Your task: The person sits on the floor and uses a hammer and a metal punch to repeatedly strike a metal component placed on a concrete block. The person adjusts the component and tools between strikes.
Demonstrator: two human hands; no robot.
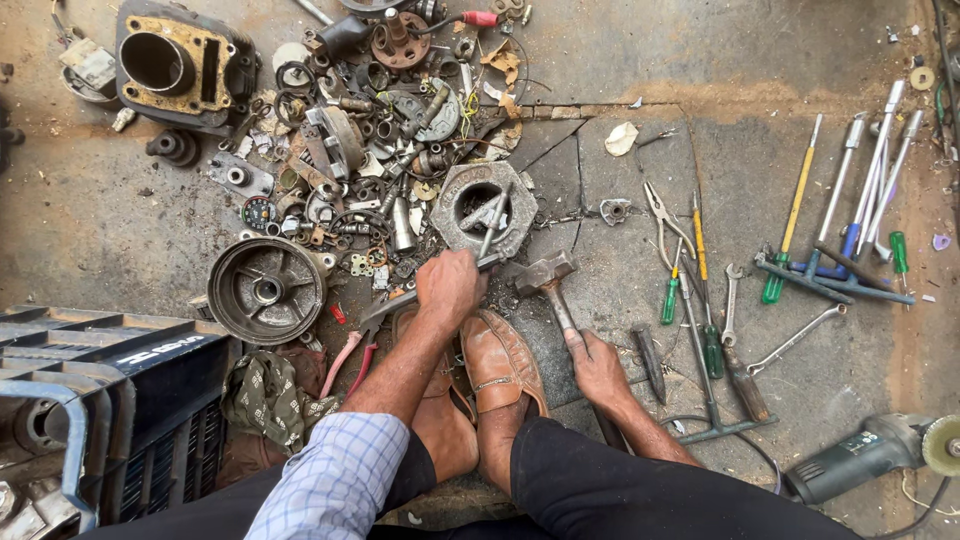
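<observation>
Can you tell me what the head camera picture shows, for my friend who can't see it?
A person sits on a concrete floor, right hand gripping a hammer, left hand holding a metal rod against a round engine part. Scrap parts and screwdrivers lie around.

Engine cylinder (180, 65) lies top left on my floor (780, 60), with a heap of small parts (370, 150) beside it. Brake drum (266, 290) sits below the heap; red-handled pliers (352, 355) lie just beside it. Black crate (110, 400) stands at my lower left, a patterned rag (265, 395) against it. To my right lie bare pliers (665, 220), green screwdrivers (670, 295), a spanner (795, 338) and a yellow-shafted driver (795, 215). Angle grinder (870, 455) rests at lower right
</observation>
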